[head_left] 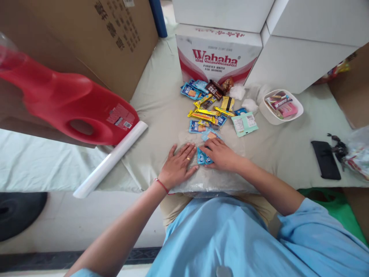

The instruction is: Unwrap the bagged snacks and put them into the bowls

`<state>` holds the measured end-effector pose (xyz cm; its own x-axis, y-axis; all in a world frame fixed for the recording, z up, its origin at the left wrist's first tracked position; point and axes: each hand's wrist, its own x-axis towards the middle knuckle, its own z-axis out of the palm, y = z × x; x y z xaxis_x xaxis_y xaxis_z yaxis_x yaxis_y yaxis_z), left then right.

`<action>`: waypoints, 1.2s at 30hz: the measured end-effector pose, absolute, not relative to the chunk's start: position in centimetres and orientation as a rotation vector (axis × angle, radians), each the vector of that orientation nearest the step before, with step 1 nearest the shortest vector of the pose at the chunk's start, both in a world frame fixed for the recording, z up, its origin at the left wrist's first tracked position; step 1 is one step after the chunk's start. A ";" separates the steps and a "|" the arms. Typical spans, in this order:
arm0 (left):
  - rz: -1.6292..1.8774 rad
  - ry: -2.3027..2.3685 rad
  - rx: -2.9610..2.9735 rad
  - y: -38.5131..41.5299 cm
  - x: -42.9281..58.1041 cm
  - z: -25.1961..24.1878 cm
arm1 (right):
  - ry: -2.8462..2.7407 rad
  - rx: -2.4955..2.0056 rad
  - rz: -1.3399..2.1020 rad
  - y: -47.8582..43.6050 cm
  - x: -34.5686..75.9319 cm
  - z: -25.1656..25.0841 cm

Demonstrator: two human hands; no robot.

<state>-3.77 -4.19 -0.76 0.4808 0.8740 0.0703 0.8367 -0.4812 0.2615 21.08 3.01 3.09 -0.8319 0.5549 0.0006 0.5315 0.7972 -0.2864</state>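
Observation:
My left hand (179,164) lies flat with its fingers stretched out on a clear plastic bag (219,181) at the table's front edge. Just right of it, the curved fingers and thumb of my right hand (222,154) close around small blue snack packets (201,157), partly covering them. Another blue packet (211,134) lies just beyond those fingers. Farther back is a loose pile with yellow stick-shaped wrappers (205,116), more blue packets (190,91), a dark brown wrapper (215,89) and a pale green packet (245,124).
A white tub (266,109) holding wrapped snacks stands right of the pile. Behind is a Wahaha carton (219,57). At left are a red plastic jug (86,104), a white roll (111,159) and a large cardboard box (115,42). A black phone (325,159) lies at right beside keys.

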 end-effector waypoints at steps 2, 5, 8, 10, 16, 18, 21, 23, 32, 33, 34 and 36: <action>0.278 1.485 2.542 -4.2 -3.8 -0.8 | -2.843 -0.850 0.467 2.8 21.0 2.5; 0.269 1.476 2.556 -4.3 -3.9 -0.7 | -2.754 -0.833 0.520 2.8 21.9 1.7; 0.269 1.469 2.557 -4.3 -3.9 -0.7 | -2.732 -0.877 0.535 3.1 22.6 1.1; 0.268 1.470 2.559 -4.3 -3.9 -0.6 | -2.735 -0.883 0.539 3.3 22.3 0.9; 0.304 1.474 2.558 -4.3 -3.8 -0.5 | -2.751 -0.881 0.440 2.6 19.9 0.9; 0.307 1.478 2.542 -4.2 -4.0 -0.5 | -2.763 -0.926 0.422 2.4 19.7 1.1; 0.299 1.497 2.507 -4.3 -4.3 -0.6 | -2.763 -0.999 0.412 2.3 20.0 1.4; 0.292 1.518 2.484 -4.6 -4.6 -0.6 | -2.761 -1.027 0.402 2.2 20.1 1.5; 0.263 1.743 2.386 -6.1 -5.4 -0.8 | -2.727 -0.993 0.471 1.9 20.6 1.2; 0.270 1.737 2.389 -6.1 -5.4 -0.8 | -2.728 -0.978 0.473 2.0 20.9 1.1; 0.279 1.733 2.391 -6.0 -5.4 -0.9 | -2.731 -0.965 0.469 2.0 21.1 0.9; 0.291 1.732 2.392 -5.9 -5.4 -0.9 | -2.737 -0.948 0.463 2.1 21.5 0.7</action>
<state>-5.42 -5.94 -0.93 0.3046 0.9508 0.0557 0.9168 -0.3086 0.2536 21.47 2.14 0.68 -0.7716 0.6293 0.0925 0.5639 0.7441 -0.3583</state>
